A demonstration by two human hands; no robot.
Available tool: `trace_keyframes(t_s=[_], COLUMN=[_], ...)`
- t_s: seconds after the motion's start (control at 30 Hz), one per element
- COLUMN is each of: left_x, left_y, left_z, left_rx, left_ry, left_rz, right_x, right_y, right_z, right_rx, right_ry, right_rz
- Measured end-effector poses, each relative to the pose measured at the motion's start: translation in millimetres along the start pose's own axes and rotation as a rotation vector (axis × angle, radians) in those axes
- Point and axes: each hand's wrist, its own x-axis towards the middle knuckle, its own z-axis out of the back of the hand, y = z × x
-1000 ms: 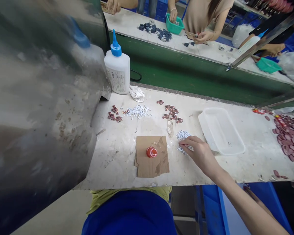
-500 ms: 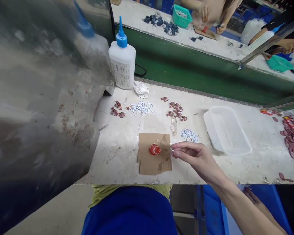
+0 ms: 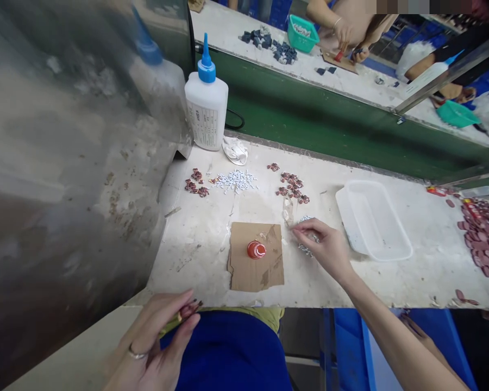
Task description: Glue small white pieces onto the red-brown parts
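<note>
My left hand (image 3: 163, 336), with a ring on one finger, pinches a small reddish-brown piece (image 3: 189, 309) at the table's front edge. My right hand (image 3: 324, 247) is closed, fingertips pressed together, over the left side of a small pile of white-blue bits (image 3: 308, 220); what the fingertips hold, if anything, is too small to make out. Left of it, a red cap-like cup (image 3: 256, 250) rests on a brown cardboard piece (image 3: 248, 278). Behind lie a larger pile of white-blue bits (image 3: 236, 181) and clusters of reddish-brown pieces (image 3: 292, 184).
A white bottle with a blue nozzle (image 3: 207, 111) stands at the back left beside a crumpled white wad (image 3: 235, 150). A clear plastic tray (image 3: 377, 220) lies right of my right hand, with reddish discs (image 3: 483, 239) beyond. People work across the green divider (image 3: 309, 103).
My left hand has come into view at the lower left with a brown piece. My right hand has moved from the cardboard's right edge up to the small white-blue pile.
</note>
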Motion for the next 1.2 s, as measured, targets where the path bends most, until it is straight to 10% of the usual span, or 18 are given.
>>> trace_keyframes(t_s=[0.4,0.73,1.2], left_x=[32,45,42], left_y=[-5,-10,-4], left_z=[-17.9,-31.9,-42.2], left_rx=[0.018,0.030,0.013], left_ry=[0.029,0.085,0.168], left_rz=[-0.105,-0.091,-0.036], right_x=[4,-15,-23], right_y=[-2,38,60], right_z=[24,-5,-18], right_rx=[-0.427,0.024,-0.140], right_ry=[0.211,0.179,0.263], right_rz=[0.258,0.121,0.422])
